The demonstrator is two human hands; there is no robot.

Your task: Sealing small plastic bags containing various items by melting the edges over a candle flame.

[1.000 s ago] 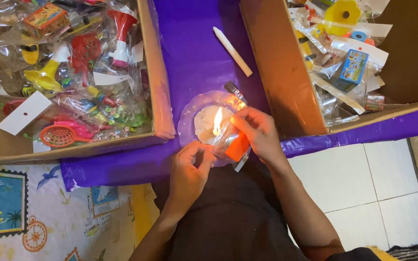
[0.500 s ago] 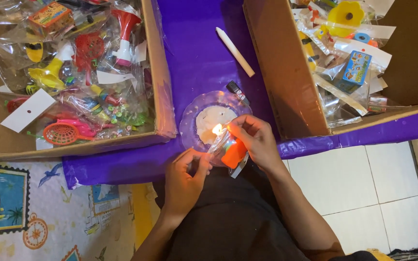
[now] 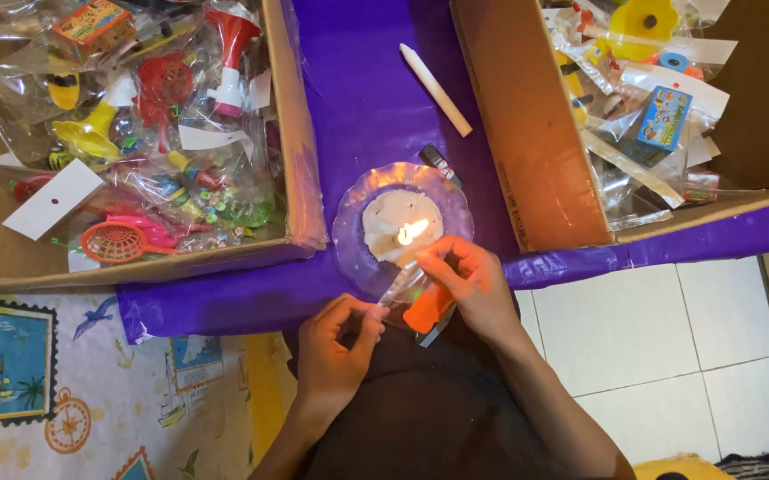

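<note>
Left hand, fingers pinched shut on clear plastic packet with orange toy, lower centre. Right hand, fingertips closed on same packet's edge beside candle flame on glass plate.

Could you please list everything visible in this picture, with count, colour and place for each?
Clear bag with an orange toy: one, held at the plate's near edge, its end at the flame.
Candle flame: one, yellow, on a white wax pool.
Plate: one, clear, on the purple sheet.
Unlit candle: one, white, lying farther back.
Lighter: one, dark, beside the plate.
Purple sheet: one, under the boxes.
Left cardboard box: one, brown, full of bagged toys.
Right cardboard box: one, brown, holding bagged toys.
Patterned mat: one, lower left.
Floor tiles: white, lower right.
Left hand: pinches the bag.
Right hand: holds the bag.
</note>
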